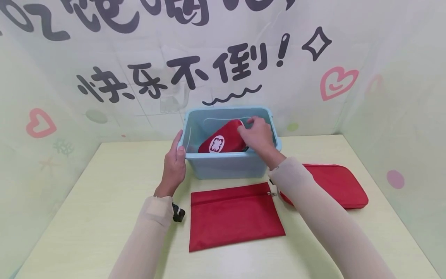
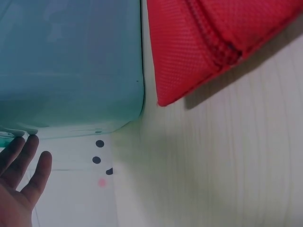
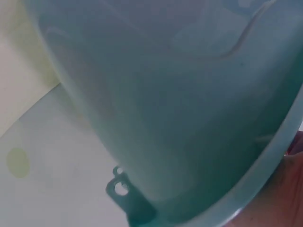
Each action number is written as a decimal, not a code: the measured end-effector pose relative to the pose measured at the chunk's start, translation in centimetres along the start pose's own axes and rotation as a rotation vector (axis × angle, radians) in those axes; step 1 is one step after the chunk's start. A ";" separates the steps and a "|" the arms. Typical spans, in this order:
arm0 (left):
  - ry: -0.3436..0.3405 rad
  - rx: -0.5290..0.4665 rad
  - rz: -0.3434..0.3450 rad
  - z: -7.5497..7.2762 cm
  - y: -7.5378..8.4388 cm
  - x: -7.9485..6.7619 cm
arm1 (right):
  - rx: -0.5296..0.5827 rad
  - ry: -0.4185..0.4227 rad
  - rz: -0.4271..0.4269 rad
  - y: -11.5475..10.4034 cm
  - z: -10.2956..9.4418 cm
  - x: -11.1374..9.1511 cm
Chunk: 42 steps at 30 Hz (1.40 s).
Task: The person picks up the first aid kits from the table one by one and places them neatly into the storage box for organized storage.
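A light blue plastic bin (image 1: 230,166) stands at the back of the table. My left hand (image 1: 174,164) holds its left rim, thumb at the front corner and fingers along the outside; in the left wrist view these fingers (image 2: 40,177) touch the bin under the rim. Inside the bin a red pouch (image 1: 228,135) with a white round emblem lies tilted. My right hand (image 1: 258,133) reaches over the front rim and grips the pouch's upper right end. In the right wrist view the bin wall (image 3: 156,118) hides most of the hand and the pouch.
A flat red zip pouch (image 1: 237,217) lies in front of the bin. To its right, a thicker red case (image 1: 339,186) lies partly under the right forearm. A printed sheet (image 1: 139,120) hangs behind the table. A small black device (image 1: 179,213) shows at the left wrist.
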State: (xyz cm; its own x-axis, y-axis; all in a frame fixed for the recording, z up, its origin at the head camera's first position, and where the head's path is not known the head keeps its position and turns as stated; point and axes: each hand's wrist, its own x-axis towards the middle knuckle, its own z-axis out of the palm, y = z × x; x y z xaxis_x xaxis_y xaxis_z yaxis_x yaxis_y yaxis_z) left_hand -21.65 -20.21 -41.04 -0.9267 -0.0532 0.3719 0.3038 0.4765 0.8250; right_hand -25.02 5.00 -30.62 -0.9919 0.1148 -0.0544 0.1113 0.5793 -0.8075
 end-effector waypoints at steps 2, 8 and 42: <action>0.001 0.000 0.002 0.0 0.0 0.1 | -0.002 0.013 -0.025 0.0 -0.6 0.1; 0.000 -0.005 -0.008 -0.1 0.1 0.1 | 0.047 0.057 -0.070 0.0 -2.5 0.7; 0.027 -0.025 0.015 0.5 -0.1 0.2 | 0.173 0.130 0.022 8.8 -10.6 1.4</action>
State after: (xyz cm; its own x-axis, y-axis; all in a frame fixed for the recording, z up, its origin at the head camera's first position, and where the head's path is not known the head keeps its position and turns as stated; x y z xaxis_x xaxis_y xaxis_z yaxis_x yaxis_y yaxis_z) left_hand -21.97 -19.82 -41.32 -0.9158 -0.0699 0.3955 0.3235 0.4553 0.8295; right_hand -24.81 18.84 -31.54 -0.9718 0.2358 -0.0061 0.1099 0.4296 -0.8963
